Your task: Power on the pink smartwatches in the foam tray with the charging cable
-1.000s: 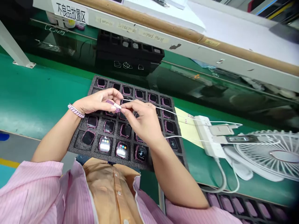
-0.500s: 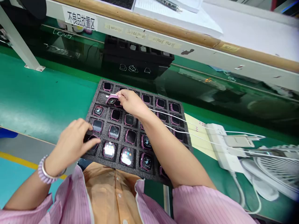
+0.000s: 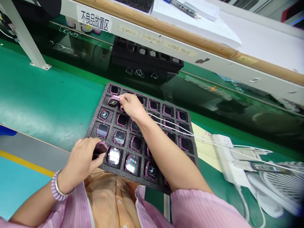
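A dark grey foam tray (image 3: 140, 181) holds rows of pink-framed smartwatch heads without straps. My right hand (image 3: 133, 106) reaches across it and pinches a smartwatch (image 3: 114, 101) tilted over a slot near the far left corner. A white piece shows at that watch's upper edge, partly hidden by my fingers. At the near left corner my left hand (image 3: 83, 158) has its thumb and fingers around another smartwatch (image 3: 101, 148), whose screen is dark. Beside it, one watch (image 3: 114, 156) has a bright lit screen, as does its neighbour (image 3: 131, 163). My right forearm covers several slots.
Thin white cables (image 3: 175, 127) run over the tray to a white power strip (image 3: 229, 160) on the right. A white fan (image 3: 282, 183) lies beyond it. Behind the tray, a raised shelf (image 3: 166, 39) carries papers (image 3: 187, 27) and pens. A metal leg (image 3: 28, 41) stands at left.
My left hand has moved from above the near left slots onto the corner watch and closed around it. My right hand keeps its watch at the same slot. The view has shifted slightly.
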Available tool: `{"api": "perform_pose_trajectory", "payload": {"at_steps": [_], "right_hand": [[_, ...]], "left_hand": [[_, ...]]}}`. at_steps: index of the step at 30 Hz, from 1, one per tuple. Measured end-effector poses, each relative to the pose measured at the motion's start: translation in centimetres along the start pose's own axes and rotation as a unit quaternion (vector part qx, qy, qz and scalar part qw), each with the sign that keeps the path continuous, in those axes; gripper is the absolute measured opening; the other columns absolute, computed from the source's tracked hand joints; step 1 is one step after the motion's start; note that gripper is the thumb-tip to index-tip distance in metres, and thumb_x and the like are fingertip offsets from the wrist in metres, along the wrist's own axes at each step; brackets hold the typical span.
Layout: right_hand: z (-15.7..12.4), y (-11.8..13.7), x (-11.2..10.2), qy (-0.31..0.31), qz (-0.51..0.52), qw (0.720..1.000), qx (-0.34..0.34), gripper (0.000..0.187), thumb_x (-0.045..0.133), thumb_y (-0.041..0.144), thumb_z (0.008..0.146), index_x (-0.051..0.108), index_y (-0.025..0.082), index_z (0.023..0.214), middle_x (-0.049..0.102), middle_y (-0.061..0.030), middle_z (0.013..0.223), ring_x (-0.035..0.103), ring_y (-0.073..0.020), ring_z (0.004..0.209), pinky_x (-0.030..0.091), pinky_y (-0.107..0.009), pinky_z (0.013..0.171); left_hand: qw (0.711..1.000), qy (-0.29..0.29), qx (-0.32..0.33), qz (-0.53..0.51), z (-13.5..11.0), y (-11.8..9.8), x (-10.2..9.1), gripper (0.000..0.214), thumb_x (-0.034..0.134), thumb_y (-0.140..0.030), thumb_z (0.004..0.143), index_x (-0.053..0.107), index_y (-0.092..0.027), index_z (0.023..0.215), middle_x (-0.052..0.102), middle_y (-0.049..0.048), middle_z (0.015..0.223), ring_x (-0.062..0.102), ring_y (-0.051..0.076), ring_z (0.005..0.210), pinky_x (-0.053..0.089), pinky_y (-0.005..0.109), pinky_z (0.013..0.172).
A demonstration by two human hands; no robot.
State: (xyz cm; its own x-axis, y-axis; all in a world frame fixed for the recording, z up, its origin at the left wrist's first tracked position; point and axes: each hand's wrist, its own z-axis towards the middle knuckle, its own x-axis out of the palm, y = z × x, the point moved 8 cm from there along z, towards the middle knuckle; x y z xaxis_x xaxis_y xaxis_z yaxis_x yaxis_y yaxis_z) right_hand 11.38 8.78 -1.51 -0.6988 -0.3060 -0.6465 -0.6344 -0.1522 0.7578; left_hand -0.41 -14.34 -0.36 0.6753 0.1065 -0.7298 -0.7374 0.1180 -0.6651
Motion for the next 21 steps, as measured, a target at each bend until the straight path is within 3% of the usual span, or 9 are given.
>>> {"api": "perform_pose_trajectory", "payload": {"at_steps": [3, 6, 10, 13, 16, 19, 21], "right_hand": [[0.3, 0.3, 0.6, 0.039, -0.047, 0.998, 0.017, 0.029, 0.045, 0.012, 0.103, 0.072, 0.014, 0.093, 0.074, -0.0101, 0.098, 0.068, -0.0246, 0.09, 0.048, -0.034, 0.08], [0.1, 1.7, 0.0, 0.024, -0.175, 0.984, -0.011, 0.025, 0.051, 0.012, 0.102, 0.075, 0.018, 0.098, 0.075, -0.011, 0.107, 0.067, -0.0309, 0.103, 0.043, -0.04, 0.088], [-0.9, 3.1, -0.9, -0.042, -0.28, 0.958, -0.052, 0.03, 0.049, 0.006, 0.097, 0.075, 0.02, 0.1, 0.074, -0.0122, 0.116, 0.063, -0.035, 0.108, 0.035, -0.045, 0.091], [-1.4, 3.2, -0.8, -0.058, -0.28, 0.956, -0.063, 0.029, 0.047, 0.008, 0.098, 0.074, 0.019, 0.103, 0.072, -0.0146, 0.12, 0.063, -0.0357, 0.11, 0.035, -0.044, 0.09], [-1.3, 2.7, -0.3, -0.031, -0.239, 0.969, -0.051, 0.029, 0.045, 0.01, 0.102, 0.073, 0.018, 0.107, 0.076, -0.0118, 0.105, 0.066, -0.032, 0.103, 0.038, -0.043, 0.093], [-0.9, 2.0, 0.8, 0.05, -0.136, 0.989, -0.02, 0.03, 0.043, 0.011, 0.104, 0.072, 0.018, 0.105, 0.078, -0.0079, 0.093, 0.069, -0.0257, 0.094, 0.045, -0.037, 0.089], [-0.5, 1.8, 0.9, 0.062, -0.144, 0.988, -0.005, 0.03, 0.044, 0.011, 0.104, 0.073, 0.018, 0.101, 0.078, -0.0093, 0.099, 0.069, -0.0268, 0.097, 0.048, -0.038, 0.088]], "left_hand": [[0.969, -0.003, -0.1, -0.224, 0.3, 1.2, -0.1, 0.026, 0.071, -0.031, 0.087, 0.054, -0.025, 0.107, 0.071, 0.0016, 0.088, 0.066, 0.019, 0.071, 0.05, 0.032, 0.063], [0.885, 0.021, -0.191, -0.424, 0.7, 1.9, 0.5, 0.038, 0.078, -0.035, 0.083, 0.05, -0.024, 0.105, 0.068, -0.0012, 0.084, 0.058, 0.013, 0.058, 0.045, 0.024, 0.05], [0.814, 0.052, -0.257, -0.518, 1.0, 2.4, 1.2, 0.053, 0.086, -0.039, 0.079, 0.058, -0.022, 0.121, 0.071, -0.0002, 0.086, 0.051, 0.007, 0.048, 0.042, 0.02, 0.044], [0.738, 0.07, -0.269, -0.615, 1.1, 2.4, 1.8, 0.052, 0.086, -0.049, 0.081, 0.069, -0.02, 0.121, 0.077, 0.0068, 0.091, 0.061, 0.01, 0.052, 0.05, 0.021, 0.049], [0.673, 0.079, -0.269, -0.684, 1.2, 2.3, 2.3, 0.043, 0.084, -0.049, 0.084, 0.076, -0.021, 0.117, 0.081, 0.0117, 0.1, 0.071, 0.015, 0.062, 0.059, 0.024, 0.059], [0.65, 0.078, -0.263, -0.708, 1.4, 2.3, 2.5, 0.035, 0.085, -0.042, 0.085, 0.079, -0.025, 0.115, 0.082, 0.0106, 0.104, 0.076, 0.016, 0.069, 0.062, 0.022, 0.064], [0.647, 0.074, -0.261, -0.712, 1.5, 2.3, 2.4, 0.034, 0.087, -0.039, 0.084, 0.08, -0.027, 0.115, 0.082, 0.01, 0.106, 0.077, 0.016, 0.072, 0.063, 0.021, 0.066]]}}
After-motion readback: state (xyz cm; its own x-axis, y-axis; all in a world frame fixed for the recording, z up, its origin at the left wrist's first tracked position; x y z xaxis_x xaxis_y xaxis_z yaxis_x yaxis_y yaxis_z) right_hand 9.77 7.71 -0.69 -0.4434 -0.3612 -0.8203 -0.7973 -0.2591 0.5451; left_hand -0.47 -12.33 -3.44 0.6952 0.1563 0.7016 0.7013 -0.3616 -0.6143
